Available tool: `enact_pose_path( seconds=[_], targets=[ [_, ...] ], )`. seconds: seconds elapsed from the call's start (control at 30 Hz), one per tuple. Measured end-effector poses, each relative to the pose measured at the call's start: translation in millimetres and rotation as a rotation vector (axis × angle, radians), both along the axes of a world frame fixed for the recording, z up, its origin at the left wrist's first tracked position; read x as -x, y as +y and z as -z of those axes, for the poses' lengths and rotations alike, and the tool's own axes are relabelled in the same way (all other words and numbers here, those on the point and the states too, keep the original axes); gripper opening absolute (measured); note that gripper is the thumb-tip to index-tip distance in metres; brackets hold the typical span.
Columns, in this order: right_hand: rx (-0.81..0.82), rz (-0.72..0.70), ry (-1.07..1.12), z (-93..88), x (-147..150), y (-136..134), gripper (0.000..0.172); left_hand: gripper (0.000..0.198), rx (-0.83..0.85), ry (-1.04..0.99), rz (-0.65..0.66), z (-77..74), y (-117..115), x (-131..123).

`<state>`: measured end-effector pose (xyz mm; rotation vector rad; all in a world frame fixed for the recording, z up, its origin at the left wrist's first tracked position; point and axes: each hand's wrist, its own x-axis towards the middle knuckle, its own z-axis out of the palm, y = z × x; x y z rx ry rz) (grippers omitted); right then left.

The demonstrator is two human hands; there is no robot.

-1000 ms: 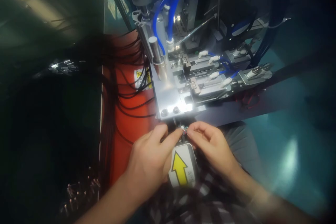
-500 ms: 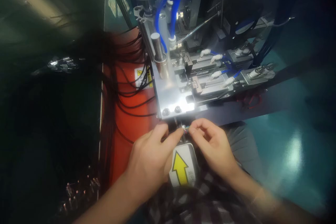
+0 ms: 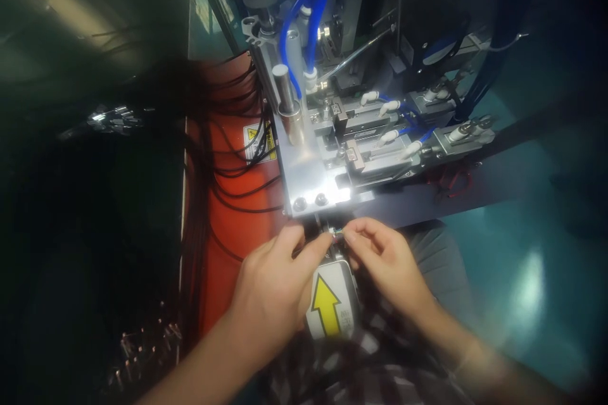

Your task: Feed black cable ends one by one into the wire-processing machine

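Just below the front edge of a metal machine plate (image 3: 308, 171), my two hands meet at a small white connector (image 3: 332, 230) with thin coloured wires (image 3: 339, 231). My left hand (image 3: 270, 278) is closed, its thumb tip pressed at the connector; its other fingers are curled and partly hidden. On the right side, thumb and forefinger of my right hand (image 3: 384, 259) pinch the thin wires. Under the hands is a white cover with a yellow arrow (image 3: 327, 304), partly behind my left hand.
Behind my hands stand slim air cylinders (image 3: 384, 152) with white fittings and blue hoses (image 3: 313, 19). A steel post (image 3: 285, 88) rises from the plate. Black cables (image 3: 237, 171) cross the red surface (image 3: 232, 234) at left. Bundled cable ends (image 3: 142, 345) hang at lower left.
My hands stay at the connector, with only a slight shift of the right fingers. The view has moved very slightly.
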<state>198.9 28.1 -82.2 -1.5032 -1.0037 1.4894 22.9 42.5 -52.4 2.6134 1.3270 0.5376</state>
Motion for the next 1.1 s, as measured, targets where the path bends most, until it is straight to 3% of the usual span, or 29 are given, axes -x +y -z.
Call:
enact_pose_path(
  seconds=[0.23, 0.37, 0.47, 0.6, 0.7, 0.93, 1.1],
  targets=[
    [0.067, 0.005, 0.079, 0.5, 6, -6, 0.021, 0.032, 0.038, -0.031, 0.003, -0.9, 0, 1],
    [-0.200, 0.072, -0.161, 0.4, 9, -8, 0.011, 0.033, 0.025, -0.057, 0.007, -0.2, 0, 1],
    [-0.423, 0.035, -0.337, -1.5, 7, -6, 0.010, 0.033, 0.020, -0.061, 0.014, -0.1, 0, 1],
    [-0.544, -0.031, -0.399, -4.5, 3, -2, 0.009, 0.034, 0.015, -0.057, 0.011, 0.3, 1, 0],
    [-0.508, -0.040, -0.386, -4.9, 2, 0, 0.010, 0.034, 0.006, -0.061, 0.001, 2.0, 1, 0],
    [-0.063, 0.009, -0.066, -10.8, 3, 4, 0.015, 0.034, 0.033, -0.054, 0.017, 2.0, 0, 1],
    [-0.123, -0.008, -0.180, -13.3, 3, 5, 0.012, 0.034, 0.012, -0.009, 0.031, -1.1, 0, 1]
  ],
)
